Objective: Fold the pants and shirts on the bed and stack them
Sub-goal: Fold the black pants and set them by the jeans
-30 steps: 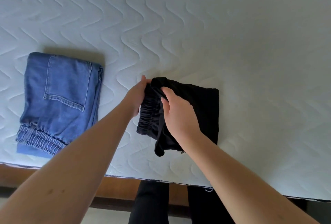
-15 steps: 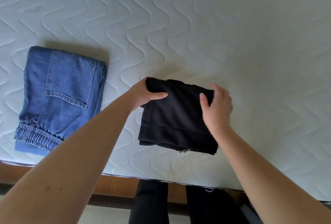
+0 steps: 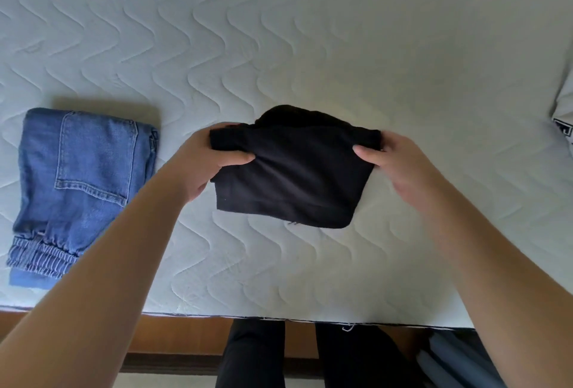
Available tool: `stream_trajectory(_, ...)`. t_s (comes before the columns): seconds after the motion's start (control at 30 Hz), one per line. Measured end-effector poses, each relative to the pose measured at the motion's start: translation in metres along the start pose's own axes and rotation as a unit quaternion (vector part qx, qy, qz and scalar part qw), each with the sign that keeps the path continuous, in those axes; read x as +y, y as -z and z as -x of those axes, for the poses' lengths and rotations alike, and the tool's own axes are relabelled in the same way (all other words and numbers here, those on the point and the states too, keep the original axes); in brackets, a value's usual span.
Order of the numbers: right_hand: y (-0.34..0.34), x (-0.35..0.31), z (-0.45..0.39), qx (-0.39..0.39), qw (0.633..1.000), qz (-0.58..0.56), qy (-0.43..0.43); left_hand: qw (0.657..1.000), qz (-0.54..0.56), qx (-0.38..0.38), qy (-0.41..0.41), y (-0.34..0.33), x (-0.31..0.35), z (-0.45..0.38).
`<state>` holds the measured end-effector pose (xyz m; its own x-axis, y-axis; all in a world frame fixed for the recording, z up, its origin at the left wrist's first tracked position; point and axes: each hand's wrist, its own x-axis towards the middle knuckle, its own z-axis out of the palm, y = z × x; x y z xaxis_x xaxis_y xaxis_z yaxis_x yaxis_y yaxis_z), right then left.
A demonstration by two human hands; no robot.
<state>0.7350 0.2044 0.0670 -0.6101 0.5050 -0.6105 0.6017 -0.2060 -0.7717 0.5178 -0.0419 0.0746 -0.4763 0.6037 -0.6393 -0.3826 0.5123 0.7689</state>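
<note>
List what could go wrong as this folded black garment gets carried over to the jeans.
1. The left hand and right hand pinch only the top corners of the folded black garment; its lower edge hangs free, so the layers may fall open.
2. The folded jeans lie near the mattress edge, so a garment set down off-centre could slide off.
3. The elastic cuffs make that pile uneven, so the stack may tilt.

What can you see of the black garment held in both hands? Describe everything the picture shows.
The black garment is a folded bundle of soft, matte fabric, roughly rectangular, with layered edges at its top. The left hand pinches its left corner and the right hand its right. It sits over the white quilted mattress, right of the folded jeans, apart from them.
</note>
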Motion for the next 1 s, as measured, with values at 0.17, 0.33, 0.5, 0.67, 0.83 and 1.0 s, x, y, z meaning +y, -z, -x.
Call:
stream_trajectory(0.17,0.03,-0.044,0.023,0.087,0.986,0.066,0.128,0.933,-0.213,0.065,-0.281,-0.009,0.045,0.031)
stream_trajectory(0.33,0.036,-0.012,0.044,0.198,0.935,0.191,0.225,0.806,-0.371,0.108,-0.449,-0.025,0.021,0.021)
stream_trajectory(0.5,0.01,0.08,0.058,0.178,0.914,0.332,0.148,0.778,-0.543,0.024,-0.315,-0.048,-0.088,0.011)
stream_trajectory(0.67,-0.026,0.127,0.084,0.215,0.96,0.148,-0.103,0.825,-0.53,-0.005,-0.196,-0.068,-0.152,0.03)
stream_trajectory(0.83,-0.069,0.113,0.085,0.183,0.911,-0.206,-0.307,0.927,-0.312,0.156,-0.134,-0.092,-0.127,0.025)
stream_trajectory(1.0,-0.087,0.085,0.058,0.148,0.856,-0.378,-0.319,0.974,-0.063,0.21,0.063,-0.093,-0.084,-0.008)
